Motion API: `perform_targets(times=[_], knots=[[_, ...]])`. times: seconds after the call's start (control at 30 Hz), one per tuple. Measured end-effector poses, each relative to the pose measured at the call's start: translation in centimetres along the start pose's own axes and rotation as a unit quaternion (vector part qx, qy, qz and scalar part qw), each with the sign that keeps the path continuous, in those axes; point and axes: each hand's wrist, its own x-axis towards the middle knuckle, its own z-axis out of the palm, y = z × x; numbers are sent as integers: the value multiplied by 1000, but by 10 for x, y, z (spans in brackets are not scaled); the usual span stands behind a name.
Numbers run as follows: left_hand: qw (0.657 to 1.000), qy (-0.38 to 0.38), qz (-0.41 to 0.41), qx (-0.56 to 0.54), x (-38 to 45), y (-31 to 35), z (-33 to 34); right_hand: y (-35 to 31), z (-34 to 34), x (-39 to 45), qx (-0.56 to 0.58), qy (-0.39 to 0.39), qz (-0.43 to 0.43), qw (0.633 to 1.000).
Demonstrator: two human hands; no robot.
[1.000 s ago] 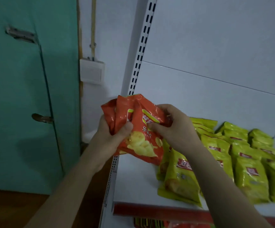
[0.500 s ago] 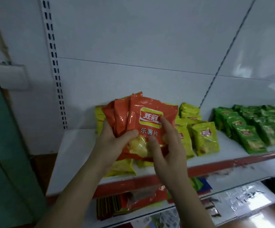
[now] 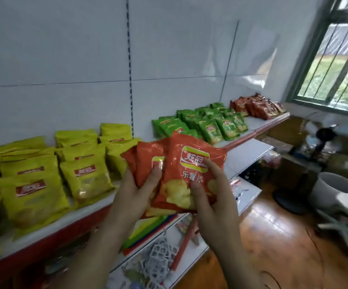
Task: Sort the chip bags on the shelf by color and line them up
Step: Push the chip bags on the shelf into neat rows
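Most sorting looks done: yellow bags (image 3: 33, 184) sit grouped at the shelf's (image 3: 89, 211) near end, green bags (image 3: 202, 126) further along, red bags (image 3: 256, 108) at the far end. The left hand (image 3: 135, 192) grips a fan of orange bags (image 3: 181, 174) held in front of the shelf; the right hand (image 3: 212, 197) pinches the front one. These still need a spot, perhaps by the blurry red ones. A bucket (image 3: 333, 192) and fan (image 3: 323, 138) stand on the floor, clear of the shelf.

I had one head-worn view, angled forward and down along the shelf (image 3: 81, 217), close over both hands, window (image 3: 333, 65) far right.
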Motion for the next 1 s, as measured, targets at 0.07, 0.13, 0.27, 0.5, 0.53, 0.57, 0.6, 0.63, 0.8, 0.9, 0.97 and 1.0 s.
perform_targets(times=[0.07,0.13,0.27,0.5,0.53,0.57,0.6,0.63,0.8,0.9,0.97,1.0], knots=[[999,-32,-12,18,10,-10,32,16,-25,6,-14,26,5,1000],[998,-42,-9,43,22,-21,65,33,-47,13,-27,40,23,999],[996,-64,-14,61,53,-39,125,68,-85,34,-38,57,63,996],[987,-152,-48,-33,128,-57,222,120,-136,119,-80,75,65,992],[984,-163,-51,-44,139,-56,234,125,-142,134,-73,79,68,992],[983,-172,-50,-49,152,-56,246,130,-147,148,-70,84,71,992],[982,-176,-45,-48,165,-57,258,136,-151,162,-72,87,72,991],[982,-178,-37,-43,179,-60,269,143,-155,175,-78,90,72,990],[986,-165,-8,-17,232,-83,325,183,-175,222,-136,99,77,983],[989,-150,9,5,259,-94,360,208,-198,251,-146,125,71,979],[989,-147,7,12,279,-103,386,229,-215,272,-149,136,72,977],[989,-147,2,10,288,-107,400,241,-223,282,-153,136,75,976]])
